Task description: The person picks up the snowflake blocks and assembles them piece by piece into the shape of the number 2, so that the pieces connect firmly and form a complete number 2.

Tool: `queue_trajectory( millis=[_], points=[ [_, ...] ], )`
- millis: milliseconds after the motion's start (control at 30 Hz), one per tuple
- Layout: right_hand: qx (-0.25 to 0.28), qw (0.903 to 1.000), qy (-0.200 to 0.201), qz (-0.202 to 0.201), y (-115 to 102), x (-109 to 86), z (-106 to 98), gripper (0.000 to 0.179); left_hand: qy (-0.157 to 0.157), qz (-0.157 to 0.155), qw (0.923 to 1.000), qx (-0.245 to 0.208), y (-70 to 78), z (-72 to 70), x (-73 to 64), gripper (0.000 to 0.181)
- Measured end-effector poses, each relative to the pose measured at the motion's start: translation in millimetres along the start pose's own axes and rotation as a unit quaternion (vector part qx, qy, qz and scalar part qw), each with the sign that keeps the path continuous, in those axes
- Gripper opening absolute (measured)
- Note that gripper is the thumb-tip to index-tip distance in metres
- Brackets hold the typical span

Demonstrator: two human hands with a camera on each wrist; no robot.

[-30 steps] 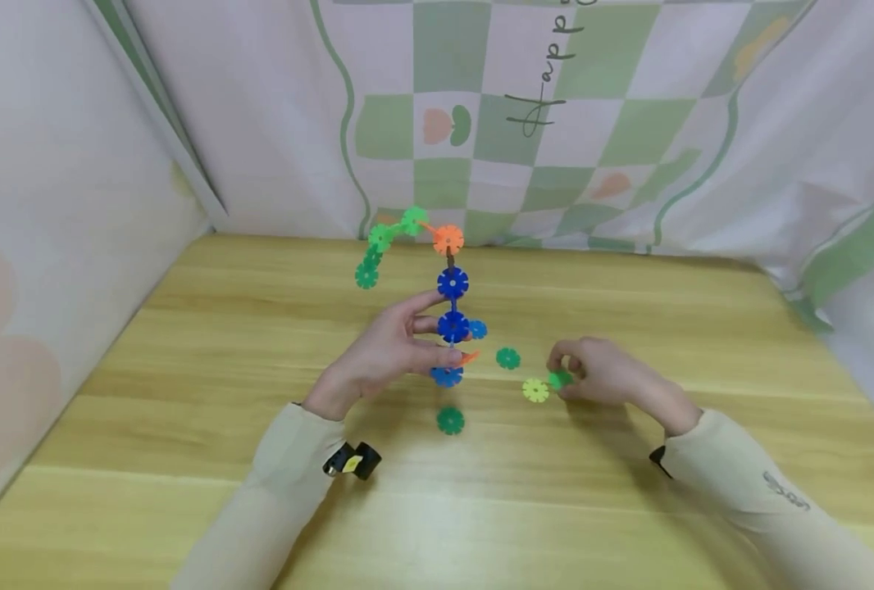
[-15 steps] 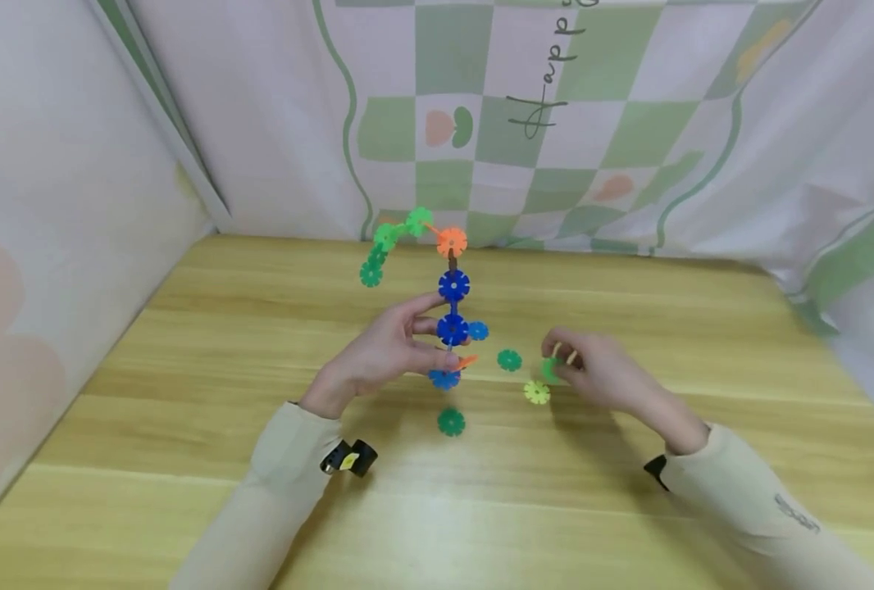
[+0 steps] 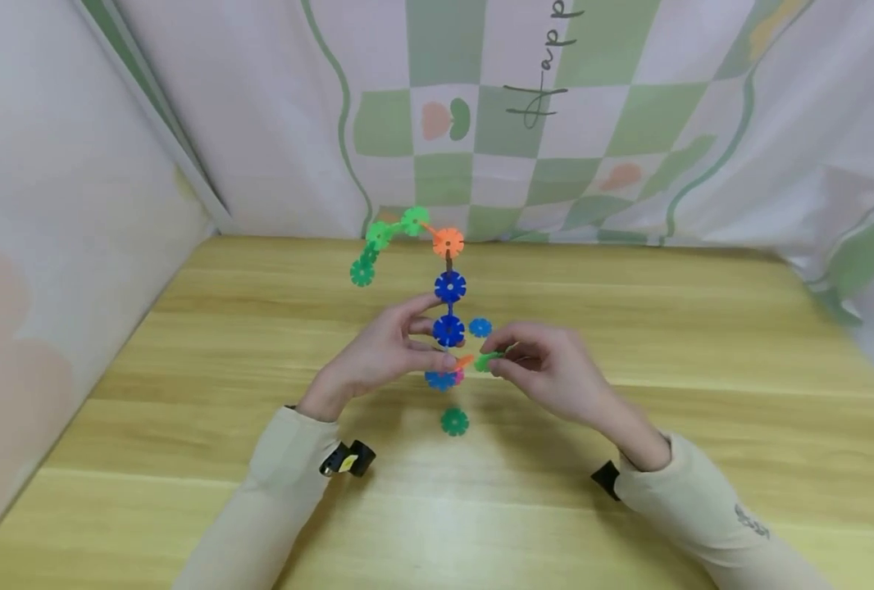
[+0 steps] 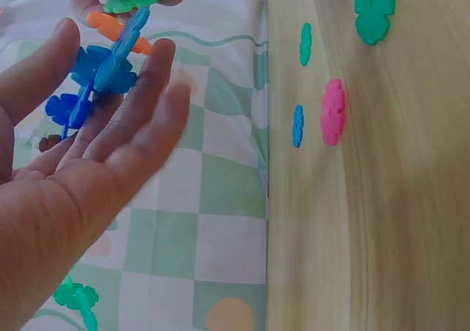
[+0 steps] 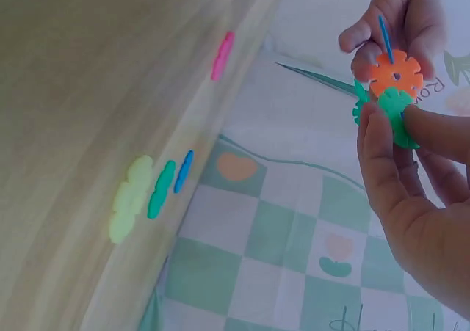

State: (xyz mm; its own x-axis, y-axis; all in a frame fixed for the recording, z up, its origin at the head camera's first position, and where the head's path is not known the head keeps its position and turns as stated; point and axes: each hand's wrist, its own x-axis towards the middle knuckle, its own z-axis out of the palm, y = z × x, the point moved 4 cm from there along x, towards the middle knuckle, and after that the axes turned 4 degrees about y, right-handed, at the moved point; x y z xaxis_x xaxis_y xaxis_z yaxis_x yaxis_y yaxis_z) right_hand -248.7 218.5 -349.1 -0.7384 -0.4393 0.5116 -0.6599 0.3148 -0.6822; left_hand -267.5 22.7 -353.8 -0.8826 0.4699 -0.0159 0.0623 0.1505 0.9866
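Note:
In the head view my left hand [image 3: 378,348] holds a chain of interlocking snowflake discs, its thumb and fingers around the dark blue discs [image 3: 448,331]. The chain rises to an orange disc [image 3: 448,243], then bends left through light green discs [image 3: 415,220] to a darker green one [image 3: 361,273]. At the near end an orange disc [image 3: 465,361] juts right. My right hand [image 3: 548,369] pinches a light green disc [image 3: 484,361] between thumb and fingers, close beside that orange disc. In the right wrist view the green disc [image 5: 396,114] overlaps the orange disc [image 5: 395,70].
Loose discs lie on the wooden table [image 3: 260,492]: a blue one [image 3: 480,328], a green one [image 3: 455,422], a pink one [image 5: 222,56], a yellow one [image 5: 132,199] and another green one [image 5: 161,189]. A checked curtain [image 3: 511,123] hangs behind the table.
My right hand has lifted the light green disc from beside the yellow disc and carried it left to the chain's orange end disc. The left hand has stayed nearly still.

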Motion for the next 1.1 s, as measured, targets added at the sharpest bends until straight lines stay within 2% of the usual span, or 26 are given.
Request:
queue_trajectory(
  millis=[100,333,433,700,900,1100],
  points=[
    [-0.001,0.9998,0.013,-0.016,0.5,-0.7,4.6,0.02,0.001,0.001,0.9999,0.013,-3.0,-2.4,-2.2,0.078],
    [0.003,0.9991,0.036,-0.02,2.0,0.8,10.9,0.018,-0.017,0.011,0.9997,0.01,-6.6,-6.3,-8.0,0.078],
    [0.008,0.9993,0.036,-0.013,1.8,1.9,12.5,0.017,-0.022,0.01,0.9997,0.008,-6.0,-7.4,-10.0,0.079],
    [0.02,0.9992,0.013,0.033,-0.1,4.6,10.0,0.014,-0.011,0.023,0.9995,0.017,0.9,-10.5,-14.1,0.078],
    [0.027,0.9994,-0.002,0.021,-3.2,4.9,12.9,0.018,-0.018,0.03,0.999,0.027,2.5,-8.4,-14.9,0.08],
    [0.015,0.9998,-0.001,-0.012,-6.9,4.8,16.2,0.022,-0.021,0.047,0.9975,0.048,3.0,-4.6,-15.1,0.08]
  ],
)
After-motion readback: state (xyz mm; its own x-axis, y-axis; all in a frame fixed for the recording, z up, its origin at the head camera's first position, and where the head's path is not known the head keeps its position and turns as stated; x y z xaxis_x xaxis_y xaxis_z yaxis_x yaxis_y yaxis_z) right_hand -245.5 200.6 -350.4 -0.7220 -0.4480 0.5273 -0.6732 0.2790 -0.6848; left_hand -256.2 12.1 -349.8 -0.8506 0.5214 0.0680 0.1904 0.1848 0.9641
